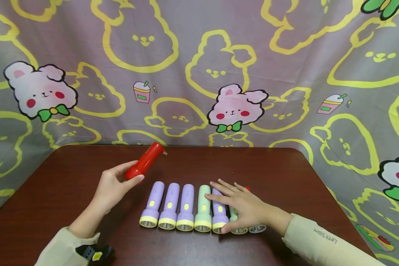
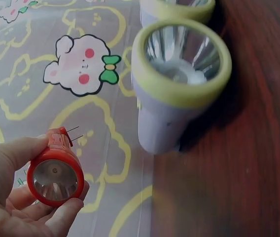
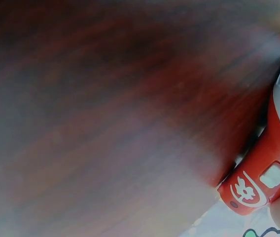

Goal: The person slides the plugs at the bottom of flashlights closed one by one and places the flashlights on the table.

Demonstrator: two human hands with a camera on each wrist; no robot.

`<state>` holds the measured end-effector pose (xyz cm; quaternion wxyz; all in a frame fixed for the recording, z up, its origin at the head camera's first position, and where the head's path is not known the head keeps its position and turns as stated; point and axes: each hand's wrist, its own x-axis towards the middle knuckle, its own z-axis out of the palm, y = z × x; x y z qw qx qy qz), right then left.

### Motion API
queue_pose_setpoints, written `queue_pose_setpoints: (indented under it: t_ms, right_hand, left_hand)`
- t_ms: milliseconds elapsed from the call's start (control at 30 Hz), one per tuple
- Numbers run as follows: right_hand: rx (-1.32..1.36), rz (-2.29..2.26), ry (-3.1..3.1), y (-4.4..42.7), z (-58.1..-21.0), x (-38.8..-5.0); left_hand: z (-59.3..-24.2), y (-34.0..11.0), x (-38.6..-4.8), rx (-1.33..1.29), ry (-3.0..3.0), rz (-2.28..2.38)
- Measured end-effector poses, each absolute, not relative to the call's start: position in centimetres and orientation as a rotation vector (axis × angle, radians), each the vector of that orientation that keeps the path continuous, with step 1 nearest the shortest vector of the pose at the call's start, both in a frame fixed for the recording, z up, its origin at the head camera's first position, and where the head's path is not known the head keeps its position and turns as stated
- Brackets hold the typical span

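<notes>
My left hand (image 1: 111,188) grips a red flashlight (image 1: 145,159) by its head end, above the table at the left of a row of flashlights. Two metal prongs stick out near its tail in the left wrist view. The row begins with three purple flashlights (image 1: 171,201), followed by a green flashlight (image 1: 204,208) and another purple flashlight (image 1: 219,218), all with yellow rims. My right hand (image 1: 249,208) lies over the row's right part, fingers extended and spread. It partly covers a second green flashlight (image 1: 240,231) and a red flashlight with a whitish head (image 3: 265,163).
The flashlights lie side by side on a dark reddish-brown table (image 1: 269,166), lenses facing me. Behind and around the table hangs a grey curtain (image 1: 183,81) with cartoon rabbits. A black strap device (image 1: 94,253) sits on the left wrist.
</notes>
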<state>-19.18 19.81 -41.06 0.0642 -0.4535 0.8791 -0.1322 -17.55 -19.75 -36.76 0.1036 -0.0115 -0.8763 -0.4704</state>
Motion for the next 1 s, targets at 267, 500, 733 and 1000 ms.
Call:
queue_pose_setpoints:
  t_ms: [267, 500, 733, 1000]
  right_hand:
    - [-1.365, -0.4, 2.659, 19.7, -41.1, -19.2]
    - [-1.366, -0.395, 2.661, 19.9, -41.2, -19.1]
    - [-1.345, -0.426, 2.647, 20.0, -40.9, -19.0]
    - [-1.372, -0.611, 2.686, 20.0, -40.2, -19.2]
  left_hand:
    - [-36.8, -18.4, -16.8, -0.064, -2.546, -1.502]
    - [-37.0, -16.9, -16.3, -0.128, -2.474, -1.655]
    - [-36.9, -15.6, -15.8, -0.152, -2.445, -1.727]
    - [-37.0, -14.4, -15.1, -0.195, -2.435, -1.85]
